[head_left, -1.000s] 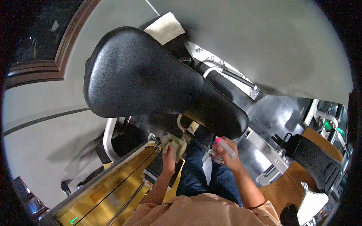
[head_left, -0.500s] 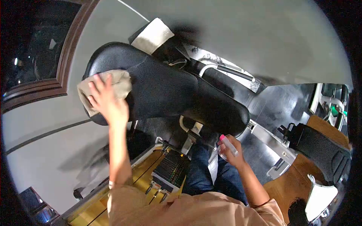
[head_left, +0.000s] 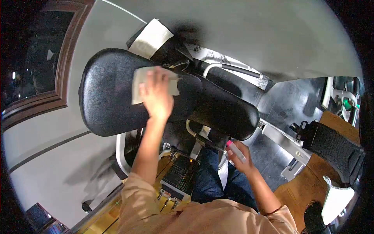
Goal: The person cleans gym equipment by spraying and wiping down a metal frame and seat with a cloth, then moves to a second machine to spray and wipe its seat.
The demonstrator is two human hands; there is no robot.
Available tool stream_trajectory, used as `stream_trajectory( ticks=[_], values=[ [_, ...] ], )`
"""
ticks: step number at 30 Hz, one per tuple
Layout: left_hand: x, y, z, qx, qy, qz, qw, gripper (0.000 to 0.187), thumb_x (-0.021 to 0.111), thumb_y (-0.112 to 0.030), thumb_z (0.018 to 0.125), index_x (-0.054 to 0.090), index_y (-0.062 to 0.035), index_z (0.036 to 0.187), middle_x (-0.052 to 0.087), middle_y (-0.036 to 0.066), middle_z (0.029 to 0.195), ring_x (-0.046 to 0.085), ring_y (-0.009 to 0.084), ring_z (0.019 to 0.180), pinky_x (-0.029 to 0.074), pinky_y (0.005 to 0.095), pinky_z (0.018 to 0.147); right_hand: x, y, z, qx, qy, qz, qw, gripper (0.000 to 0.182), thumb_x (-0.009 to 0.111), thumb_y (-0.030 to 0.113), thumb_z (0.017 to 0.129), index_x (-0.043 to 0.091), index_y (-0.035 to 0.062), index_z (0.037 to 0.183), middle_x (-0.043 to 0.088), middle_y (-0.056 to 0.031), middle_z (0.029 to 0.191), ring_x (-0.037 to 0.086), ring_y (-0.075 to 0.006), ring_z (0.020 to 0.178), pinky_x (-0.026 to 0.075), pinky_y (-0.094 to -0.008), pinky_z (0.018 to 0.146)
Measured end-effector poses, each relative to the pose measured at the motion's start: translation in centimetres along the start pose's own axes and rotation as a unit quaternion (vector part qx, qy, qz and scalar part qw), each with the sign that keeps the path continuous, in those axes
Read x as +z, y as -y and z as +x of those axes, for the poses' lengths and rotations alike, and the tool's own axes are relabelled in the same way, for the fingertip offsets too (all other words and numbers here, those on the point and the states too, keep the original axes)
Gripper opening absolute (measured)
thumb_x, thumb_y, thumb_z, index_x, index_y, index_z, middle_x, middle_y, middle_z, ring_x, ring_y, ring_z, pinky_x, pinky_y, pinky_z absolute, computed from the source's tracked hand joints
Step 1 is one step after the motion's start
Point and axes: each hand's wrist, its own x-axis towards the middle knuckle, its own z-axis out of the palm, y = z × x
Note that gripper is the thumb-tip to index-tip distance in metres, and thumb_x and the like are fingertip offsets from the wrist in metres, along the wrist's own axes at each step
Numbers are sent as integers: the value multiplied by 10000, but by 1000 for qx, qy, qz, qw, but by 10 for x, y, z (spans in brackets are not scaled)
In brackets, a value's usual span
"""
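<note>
A beige cloth [head_left: 138, 87] lies on the black padded bench [head_left: 105, 93], toward the middle of its wider pad. My left hand [head_left: 157, 95] presses on the cloth from above, fingers stretched across it and slightly blurred. In my right hand [head_left: 243, 156] is a spray bottle [head_left: 237, 151] with a pink nozzle and a pale, translucent head. The fingers wrap around it, and its lower part is mostly hidden. It is held just below the narrow end of the bench, above my legs.
Behind the bench, a pale towel [head_left: 152, 39] hangs over a dark support. A white frame with a black-grip handle [head_left: 241, 73] is beyond. Rightward are a metal beam [head_left: 286, 144] and a black strap-like pad [head_left: 331, 146]. A weight stack [head_left: 181, 173] stands left of my legs.
My left hand and the cloth have moved right along the bench, from its far left end toward the middle. My right hand keeps the spray bottle in nearly the same place.
</note>
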Motion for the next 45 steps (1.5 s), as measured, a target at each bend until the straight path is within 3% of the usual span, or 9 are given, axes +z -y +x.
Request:
stream_trajectory(
  ticks=[6, 8, 12, 21, 32, 34, 36, 38, 45],
  values=[
    [50, -31, 4, 84, -32, -80, 993, 460, 532, -179, 863, 539, -151, 1323, 348, -7, 1522, 240, 211, 1432, 224, 452, 1133, -10, 5, -6, -29, -2, -18, 999, 315, 588, 328, 899, 592, 14, 900, 599, -61, 762, 579, -131, 609, 456, -286, 566],
    [53, -10, -4, 201, -56, -19, 978, 420, 515, -204, 876, 569, -144, 1289, 398, -12, 1486, 249, 208, 1428, 208, 461, 1143, -15, 0, -10, 45, -27, 16, 998, 154, 640, 185, 850, 597, 38, 870, 563, -83, 729, 562, -200, 682, 439, -346, 624],
    [13, 31, -36, 274, 57, 15, 960, 403, 569, -146, 782, 625, -137, 1181, 440, -7, 1459, 295, 215, 1415, 163, 522, 1162, -22, -1, -13, -15, -48, -34, 998, 131, 646, 169, 838, 600, 49, 864, 560, -91, 719, 561, -218, 655, 442, -362, 614],
    [-66, 137, -101, 93, 16, 45, 994, 744, 620, -14, 650, 495, -195, 1361, 308, 11, 1547, 200, 306, 1451, 78, 656, 1107, -20, -3, -9, -16, -5, -32, 999, 146, 651, 178, 840, 595, 47, 874, 567, -108, 750, 567, -258, 665, 441, -356, 613],
    [12, 49, -84, -39, -52, -19, 998, 816, 599, -66, 691, 390, -232, 1462, 216, -11, 1589, 98, 332, 1473, 7, 655, 1095, -7, -19, -19, -19, 7, -63, 998, 170, 652, 201, 858, 600, 41, 888, 562, -101, 764, 552, -241, 657, 432, -348, 610],
    [65, 22, -78, 64, -123, 32, 990, 703, 583, -81, 747, 446, -209, 1425, 273, -13, 1567, 152, 302, 1465, 71, 653, 1095, -3, -24, -19, -5, 22, -64, 998, 190, 660, 214, 852, 600, 39, 894, 558, -100, 774, 548, -247, 657, 433, -348, 611],
    [76, -22, -64, 101, 44, -92, 990, 537, 548, -110, 813, 529, -179, 1345, 341, 2, 1532, 216, 276, 1447, 135, 623, 1099, 2, -16, -15, 2, 30, -79, 996, 199, 662, 225, 850, 597, 42, 892, 556, -100, 775, 548, -255, 656, 437, -351, 612],
    [103, -51, -56, 187, 24, -84, 979, 410, 540, -175, 865, 595, -145, 1270, 391, -2, 1502, 254, 235, 1433, 149, 511, 1144, 10, -14, -11, 7, 43, -95, 995, 208, 664, 236, 849, 594, 44, 889, 554, -100, 777, 547, -263, 654, 442, -354, 613],
    [91, -12, -73, 273, 93, -64, 955, 309, 533, -150, 875, 648, -109, 1159, 397, 11, 1497, 230, 199, 1438, 157, 465, 1169, 30, -13, -14, 24, 7, -100, 995, 181, 670, 212, 847, 589, 55, 884, 562, -104, 770, 578, -255, 691, 457, -359, 633]
  ],
)
